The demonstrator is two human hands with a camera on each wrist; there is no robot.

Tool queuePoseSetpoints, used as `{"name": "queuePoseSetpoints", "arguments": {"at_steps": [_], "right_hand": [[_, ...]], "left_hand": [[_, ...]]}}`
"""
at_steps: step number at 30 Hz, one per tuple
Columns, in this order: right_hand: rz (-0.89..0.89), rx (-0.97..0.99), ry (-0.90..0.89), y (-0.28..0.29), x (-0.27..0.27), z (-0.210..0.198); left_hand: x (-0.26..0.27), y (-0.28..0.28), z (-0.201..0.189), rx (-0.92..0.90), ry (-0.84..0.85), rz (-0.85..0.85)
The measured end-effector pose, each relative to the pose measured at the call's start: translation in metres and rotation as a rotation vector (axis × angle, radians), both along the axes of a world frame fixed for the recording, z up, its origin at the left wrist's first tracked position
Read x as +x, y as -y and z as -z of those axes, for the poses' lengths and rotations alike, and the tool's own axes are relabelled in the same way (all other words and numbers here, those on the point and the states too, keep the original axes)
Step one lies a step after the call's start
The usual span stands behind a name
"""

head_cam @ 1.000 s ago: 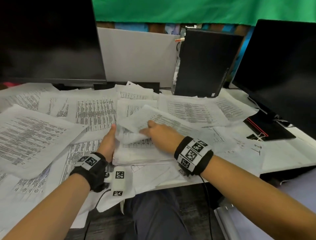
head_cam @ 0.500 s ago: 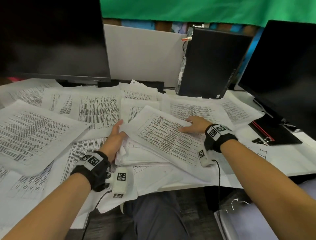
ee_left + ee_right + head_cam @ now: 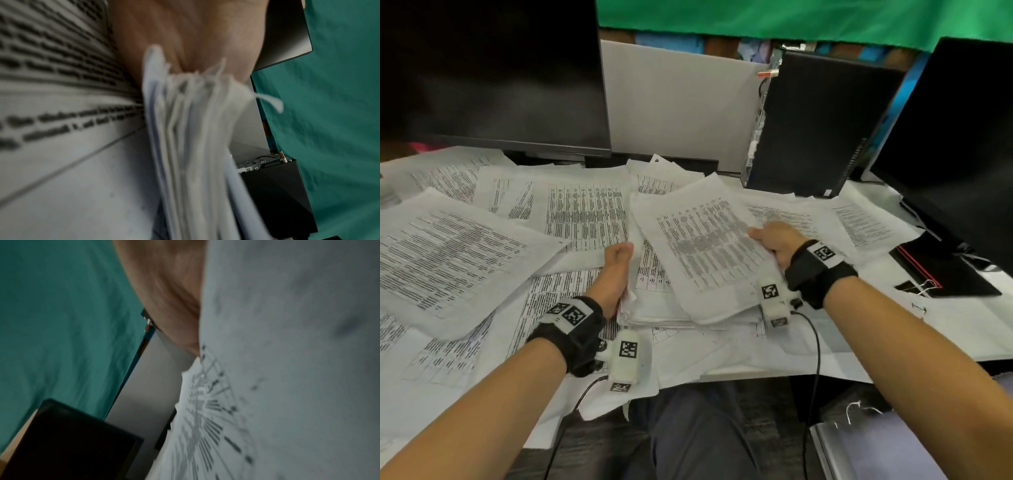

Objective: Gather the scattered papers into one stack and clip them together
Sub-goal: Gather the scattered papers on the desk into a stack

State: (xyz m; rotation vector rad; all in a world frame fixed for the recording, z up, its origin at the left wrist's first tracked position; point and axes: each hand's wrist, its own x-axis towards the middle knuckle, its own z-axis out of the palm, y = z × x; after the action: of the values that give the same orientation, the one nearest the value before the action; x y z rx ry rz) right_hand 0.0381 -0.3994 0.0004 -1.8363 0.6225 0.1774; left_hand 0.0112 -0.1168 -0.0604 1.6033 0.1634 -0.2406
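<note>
The right hand (image 3: 774, 244) is no longer in the middle of the stack (image 3: 664, 317). It has gone to the right and now grips the right edge of a printed sheet (image 3: 705, 253). This sheet lay slanted across the pile half a second ago. Now it is turned more straight, and its print is blurred.

A dark monitor (image 3: 489, 75) stands at the back left and another monitor (image 3: 955, 144) at the right. A black computer tower (image 3: 822, 126) stands between them, and a green cloth (image 3: 756, 17) hangs behind.
</note>
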Motion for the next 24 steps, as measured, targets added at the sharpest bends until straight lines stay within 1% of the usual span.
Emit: {"name": "queuePoseSetpoints", "arguments": {"at_steps": [3, 5, 8, 10, 11, 12, 14, 15, 17, 18, 19, 20, 21, 22, 23, 24], "right_hand": [[0.005, 0.039, -0.035, -0.021, 0.000, 0.030], [0.008, 0.052, -0.027, -0.029, -0.002, 0.037], [-0.091, 0.087, -0.030, -0.029, -0.015, 0.025], [-0.165, 0.107, -0.042, -0.020, -0.023, 0.016], [-0.162, 0.101, -0.043, -0.014, -0.026, 0.012], [-0.104, 0.103, -0.040, -0.007, -0.028, 0.010], [0.078, 0.186, 0.001, 0.012, -0.029, 0.011], [0.116, 0.234, -0.007, 0.018, -0.032, 0.009], [0.102, 0.265, 0.009, 0.024, -0.032, 0.012], [0.149, 0.259, 0.031, 0.027, -0.028, 0.014], [0.141, 0.288, 0.063, 0.029, -0.025, 0.015], [0.091, 0.347, 0.047, 0.028, -0.023, 0.019], [0.041, 0.448, 0.057, 0.026, -0.025, 0.016], [0.070, 0.523, 0.092, 0.027, -0.022, 0.012], [0.111, 0.505, 0.126, 0.026, -0.014, 0.008], [0.071, 0.380, 0.197, 0.022, -0.009, -0.001]], "left_hand": [[-0.003, 0.002, -0.004, -0.053, -0.004, 0.012], [-0.006, 0.004, -0.005, -0.030, -0.007, 0.066], [-0.005, 0.002, -0.001, 0.018, -0.012, 0.104], [-0.004, 0.000, -0.001, -0.030, -0.028, 0.091], [-0.003, -0.001, -0.002, -0.054, -0.031, 0.082], [-0.003, -0.001, -0.003, -0.066, -0.026, 0.079], [-0.001, -0.002, -0.002, -0.079, 0.012, 0.078], [0.000, -0.002, -0.001, -0.086, 0.024, 0.086], [-0.001, -0.001, -0.001, -0.056, 0.034, 0.120], [-0.002, -0.001, -0.001, -0.032, 0.032, 0.139], [-0.003, -0.001, -0.001, -0.019, 0.033, 0.148], [-0.004, -0.002, -0.002, -0.007, 0.031, 0.151], [-0.004, -0.002, -0.002, 0.000, 0.031, 0.152], [-0.004, -0.001, -0.002, 0.004, 0.031, 0.152], [-0.004, 0.000, -0.002, 0.006, 0.034, 0.152], [-0.005, 0.000, -0.003, 0.008, 0.035, 0.148]]}}
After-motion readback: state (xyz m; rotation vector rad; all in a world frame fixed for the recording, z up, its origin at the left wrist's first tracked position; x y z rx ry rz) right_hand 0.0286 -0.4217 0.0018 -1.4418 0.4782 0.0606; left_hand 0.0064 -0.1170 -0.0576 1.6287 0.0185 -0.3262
